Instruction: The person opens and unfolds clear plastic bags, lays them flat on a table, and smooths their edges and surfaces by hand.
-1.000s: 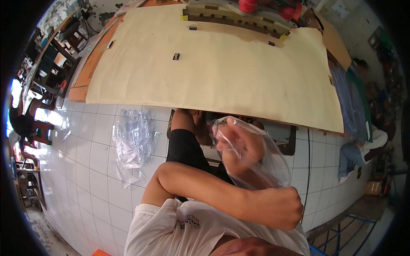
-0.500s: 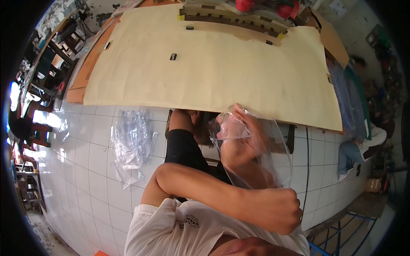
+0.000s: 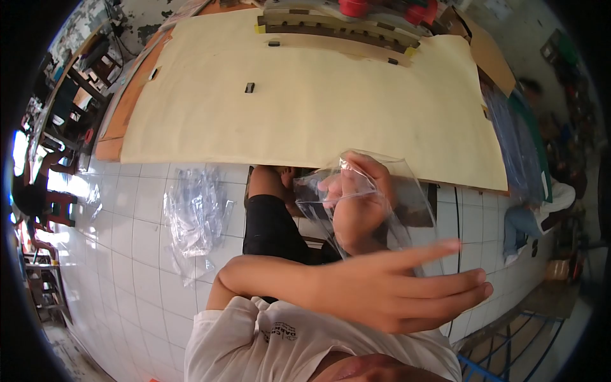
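Note:
A clear plastic bag (image 3: pixel 414 191) hangs at the near edge of the table, spread over and around my right hand (image 3: pixel 361 191). The fingers of my right hand are curled with the film bunched among them near the bag's upper corner. Across my body reaches my left arm, and my left hand (image 3: pixel 420 283) is open with its fingers stretched out to the right. It lies over the bag's lower end; whether it touches the film I cannot tell.
The table (image 3: pixel 305 108) has a pale sheet with several small dark blocks (image 3: pixel 249 88). A wooden strip (image 3: pixel 337 30) and red objects (image 3: pixel 353 7) are at the back. Crumpled clear plastic (image 3: pixel 194 216) lies on the tiled floor at left. A person (image 3: pixel 541 216) sits at far right.
My left hand has gone from a fist at the bag's lower end to open, stretched fingers. My right hand stays in nearly the same place with the bag.

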Available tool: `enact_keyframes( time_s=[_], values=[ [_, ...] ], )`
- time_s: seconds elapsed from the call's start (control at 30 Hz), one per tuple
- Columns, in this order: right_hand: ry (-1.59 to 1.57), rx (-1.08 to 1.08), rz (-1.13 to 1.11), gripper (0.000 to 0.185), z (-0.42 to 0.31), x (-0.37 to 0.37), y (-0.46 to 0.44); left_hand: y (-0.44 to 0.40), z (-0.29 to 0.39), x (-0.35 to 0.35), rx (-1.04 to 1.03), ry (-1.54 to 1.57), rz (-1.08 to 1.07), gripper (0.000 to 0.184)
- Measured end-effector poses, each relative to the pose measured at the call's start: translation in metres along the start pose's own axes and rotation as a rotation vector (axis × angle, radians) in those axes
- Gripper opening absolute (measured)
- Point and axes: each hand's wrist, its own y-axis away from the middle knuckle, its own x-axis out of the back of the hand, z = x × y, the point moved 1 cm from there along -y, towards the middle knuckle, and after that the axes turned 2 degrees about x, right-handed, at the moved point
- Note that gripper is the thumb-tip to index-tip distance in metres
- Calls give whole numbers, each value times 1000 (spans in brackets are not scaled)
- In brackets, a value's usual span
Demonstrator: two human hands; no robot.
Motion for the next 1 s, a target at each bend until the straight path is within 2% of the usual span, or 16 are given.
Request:
enact_keyframes(
  time_s=[0.03,0.07,0.1,0.13,0.17,0.2,0.3,0.33,0.4,0.47,0.53,0.63,0.73,0.87,0.97,1.0],
  values=[
    [55,-343,-87,15,-21,6,-11,3,-5,16,-3,-41,116,25],
    [80,-518,-122,15,-24,11,-9,7,-12,55,255,-338,-187,46],
    [108,-691,-163,15,-27,15,-7,17,-30,67,454,-323,-98,53],
    [-71,-446,-158,17,-19,17,0,27,-48,78,648,-295,3,61],
    [-245,-197,-153,20,-16,16,5,32,-64,86,775,-150,-100,67],
    [-295,-217,-140,25,-16,13,6,44,-77,86,898,97,-114,85],
    [-248,-200,-192,31,-18,9,8,65,-88,85,1133,753,-212,80],
    [-241,-198,-230,27,-17,13,9,65,-88,85,1134,750,-214,80],
    [-317,-221,-194,24,-15,12,13,64,-82,80,956,536,-324,78],
    [-387,-244,-157,22,-15,9,15,65,-77,75,978,538,-296,77],
    [-276,-160,-101,21,-16,7,13,63,-70,75,1073,560,-272,77],
    [-273,-148,-122,21,-13,9,15,67,-68,75,1018,481,-304,79],
    [-237,-284,-208,26,-12,20,14,65,-64,75,1087,492,-292,79],
    [-266,-279,-103,21,-10,10,19,67,-75,71,1016,549,-288,78],
    [-235,-270,-82,25,-14,4,19,65,-79,69,967,772,-126,74],
    [-220,-173,-111,27,-8,5,20,62,-78,71,1013,777,-168,72]
  ],
)
